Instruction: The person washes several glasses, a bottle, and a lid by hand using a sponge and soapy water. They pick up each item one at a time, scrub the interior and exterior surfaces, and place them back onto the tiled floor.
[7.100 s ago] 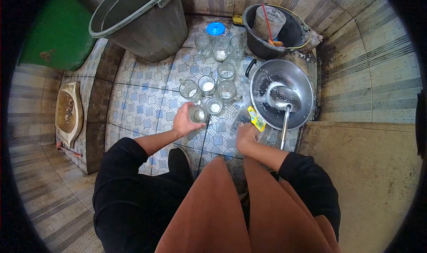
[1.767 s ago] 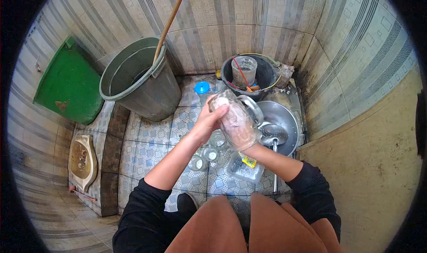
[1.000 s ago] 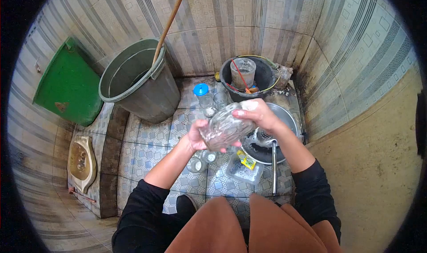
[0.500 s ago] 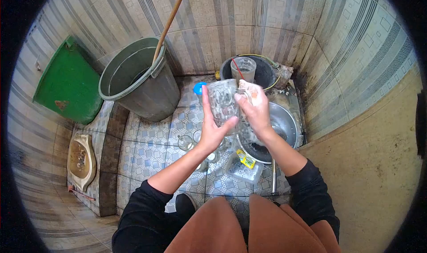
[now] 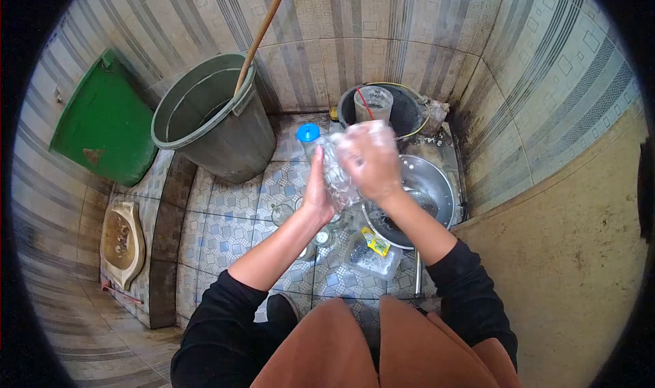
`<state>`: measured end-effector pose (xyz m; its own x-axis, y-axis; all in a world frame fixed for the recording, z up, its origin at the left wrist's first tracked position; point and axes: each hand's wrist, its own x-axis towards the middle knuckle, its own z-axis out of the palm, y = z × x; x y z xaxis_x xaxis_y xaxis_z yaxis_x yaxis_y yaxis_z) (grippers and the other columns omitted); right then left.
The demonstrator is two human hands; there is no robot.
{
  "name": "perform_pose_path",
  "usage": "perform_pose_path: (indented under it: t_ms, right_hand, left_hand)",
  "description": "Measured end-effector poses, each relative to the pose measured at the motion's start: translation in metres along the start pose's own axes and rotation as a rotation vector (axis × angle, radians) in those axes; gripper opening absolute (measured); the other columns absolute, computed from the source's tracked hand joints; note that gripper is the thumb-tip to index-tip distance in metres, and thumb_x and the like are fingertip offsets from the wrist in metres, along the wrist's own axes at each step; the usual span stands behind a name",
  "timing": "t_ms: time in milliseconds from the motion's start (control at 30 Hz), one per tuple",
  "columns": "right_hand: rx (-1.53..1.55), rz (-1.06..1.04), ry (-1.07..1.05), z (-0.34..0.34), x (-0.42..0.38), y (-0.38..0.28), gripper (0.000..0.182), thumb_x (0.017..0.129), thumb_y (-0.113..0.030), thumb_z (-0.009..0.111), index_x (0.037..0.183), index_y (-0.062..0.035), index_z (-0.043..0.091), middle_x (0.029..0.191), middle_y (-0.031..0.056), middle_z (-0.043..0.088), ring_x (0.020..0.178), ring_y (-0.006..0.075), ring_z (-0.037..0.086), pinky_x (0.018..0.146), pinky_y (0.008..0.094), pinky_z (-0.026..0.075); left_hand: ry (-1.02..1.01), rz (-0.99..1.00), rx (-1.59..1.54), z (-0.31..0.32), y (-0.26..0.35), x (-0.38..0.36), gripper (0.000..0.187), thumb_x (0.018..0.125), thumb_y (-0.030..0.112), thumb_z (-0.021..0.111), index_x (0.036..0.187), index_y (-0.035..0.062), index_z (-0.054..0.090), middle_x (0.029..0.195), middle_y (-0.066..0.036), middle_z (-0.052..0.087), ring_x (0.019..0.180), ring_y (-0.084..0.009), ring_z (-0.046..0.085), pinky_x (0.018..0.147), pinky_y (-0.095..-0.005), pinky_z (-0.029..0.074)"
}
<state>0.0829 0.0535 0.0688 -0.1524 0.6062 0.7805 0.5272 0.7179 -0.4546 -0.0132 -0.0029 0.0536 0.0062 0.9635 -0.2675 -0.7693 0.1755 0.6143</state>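
Note:
My left hand [image 5: 318, 190] is wrapped round the side of a clear glass mug [image 5: 333, 166], which is tilted and streaked with white suds. Over the mug's upper right side, my right hand [image 5: 375, 163] presses a foamy, whitish-pink sponge [image 5: 372, 132]; both are smeared by motion. Below the hands, several glass mugs [image 5: 282, 215] stand on the tiled floor, partly hidden by my left forearm. A container with a blue lid [image 5: 308, 132] stands just behind the held mug.
A metal basin [image 5: 437, 183] lies under my right forearm. Nearby is a clear plastic tub [image 5: 382, 269] with a yellow packet [image 5: 375, 242]. A black tub [image 5: 409, 108] holds a cloudy container [image 5: 373, 105]. A large grey bin [image 5: 225, 142] with a wooden stick [image 5: 263, 37] stands back left.
My right hand has moved left and slightly up, with the sponge now across the mug's upper part. My left hand keeps hold of the mug, which has shifted slightly left.

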Motion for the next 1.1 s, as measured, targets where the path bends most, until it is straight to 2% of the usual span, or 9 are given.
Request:
perform_pose_path:
  t_ms: [67, 133, 267, 300, 467, 733, 900, 1000, 1100]
  right_hand:
    - [-0.033, -0.237, -0.202, 0.007, -0.005, -0.014, 0.021, 0.069, -0.025, 0.056, 0.078, -0.0057, 0.053, 0.074, 0.0122, 0.049, 0.067, 0.0280, 0.049, 0.060, 0.0374, 0.040]
    - [-0.022, -0.181, -0.392, 0.012, -0.013, -0.026, 0.022, 0.069, -0.027, 0.056, 0.074, -0.0058, 0.055, 0.071, 0.0117, 0.053, 0.064, 0.0273, 0.052, 0.058, 0.0373, 0.042]
    - [-0.003, -0.292, -0.711, 0.016, -0.043, -0.039, 0.019, 0.067, -0.028, 0.057, 0.070, -0.0088, 0.056, 0.063, 0.0085, 0.050, 0.060, 0.0257, 0.048, 0.053, 0.0359, 0.041]
    - [0.153, -0.343, -0.412, 0.020, -0.053, -0.036, 0.016, 0.065, -0.027, 0.060, 0.063, -0.0119, 0.056, 0.055, 0.0056, 0.048, 0.055, 0.0250, 0.048, 0.049, 0.0349, 0.041]
    - [-0.022, 0.152, -0.136, 0.003, -0.010, -0.021, 0.026, 0.062, -0.024, 0.065, 0.073, -0.0054, 0.051, 0.074, 0.0117, 0.048, 0.078, 0.0293, 0.047, 0.068, 0.0375, 0.040]
    - [0.504, 0.578, -0.199, 0.025, -0.017, 0.017, 0.026, 0.067, -0.016, 0.064, 0.078, 0.0009, 0.047, 0.072, 0.0121, 0.055, 0.062, 0.0197, 0.052, 0.060, 0.0291, 0.041]
    - [0.448, 0.404, -0.275, -0.006, -0.022, -0.029, 0.023, 0.075, -0.024, 0.054, 0.078, -0.0025, 0.047, 0.060, 0.0153, 0.051, 0.053, 0.0286, 0.050, 0.052, 0.0353, 0.039]
    - [0.205, -0.039, -0.026, 0.003, -0.015, -0.018, 0.028, 0.073, -0.024, 0.054, 0.087, -0.0005, 0.046, 0.077, 0.0168, 0.049, 0.072, 0.0335, 0.049, 0.064, 0.0390, 0.039]
    - [0.317, 0.226, -0.112, 0.007, -0.001, 0.011, 0.023, 0.074, -0.019, 0.054, 0.086, -0.0016, 0.046, 0.082, 0.0180, 0.047, 0.076, 0.0356, 0.049, 0.064, 0.0400, 0.039]
  left_hand:
    - [0.223, -0.041, 0.022, 0.012, -0.005, -0.010, 0.063, 0.078, 0.061, 0.028, 0.120, 0.0140, 0.038, 0.119, -0.005, 0.043, 0.110, -0.0230, 0.041, 0.090, -0.0404, 0.034]
    - [0.273, -0.002, 0.036, -0.007, -0.012, 0.000, 0.063, 0.078, 0.062, 0.029, 0.114, 0.0126, 0.044, 0.111, -0.007, 0.049, 0.104, -0.0236, 0.046, 0.088, -0.0386, 0.036]
    - [-0.246, -0.140, -0.137, -0.070, -0.016, 0.028, 0.062, 0.072, 0.065, 0.038, 0.101, 0.0122, 0.052, 0.093, -0.009, 0.056, 0.090, -0.0258, 0.052, 0.083, -0.0402, 0.039]
    - [-0.122, -0.097, -0.150, -0.064, -0.009, 0.027, 0.062, 0.072, 0.064, 0.038, 0.101, 0.0110, 0.052, 0.093, -0.010, 0.056, 0.089, -0.0260, 0.052, 0.083, -0.0403, 0.039]
    - [-0.019, -0.019, -0.283, -0.023, 0.004, 0.010, 0.065, 0.076, 0.062, 0.029, 0.110, 0.0094, 0.047, 0.106, -0.012, 0.052, 0.096, -0.0261, 0.051, 0.087, -0.0413, 0.037]
    - [-0.036, 0.002, -0.051, -0.026, -0.006, 0.014, 0.069, 0.076, 0.064, 0.027, 0.118, 0.0117, 0.041, 0.115, -0.008, 0.048, 0.102, -0.0244, 0.048, 0.090, -0.0419, 0.035]
    - [0.012, 0.019, 0.081, -0.030, -0.014, 0.014, 0.063, 0.076, 0.061, 0.033, 0.117, 0.0136, 0.043, 0.113, -0.008, 0.049, 0.101, -0.0230, 0.049, 0.089, -0.0389, 0.036]
    - [-0.107, -0.168, -0.244, -0.029, -0.011, 0.008, 0.056, 0.079, 0.055, 0.036, 0.115, 0.0136, 0.044, 0.110, -0.010, 0.051, 0.099, -0.0235, 0.050, 0.088, -0.0393, 0.038]
    - [-0.255, -0.290, -0.148, -0.038, -0.006, 0.007, 0.057, 0.075, 0.056, 0.043, 0.114, 0.0134, 0.045, 0.105, -0.011, 0.053, 0.093, -0.0262, 0.054, 0.083, -0.0415, 0.041]
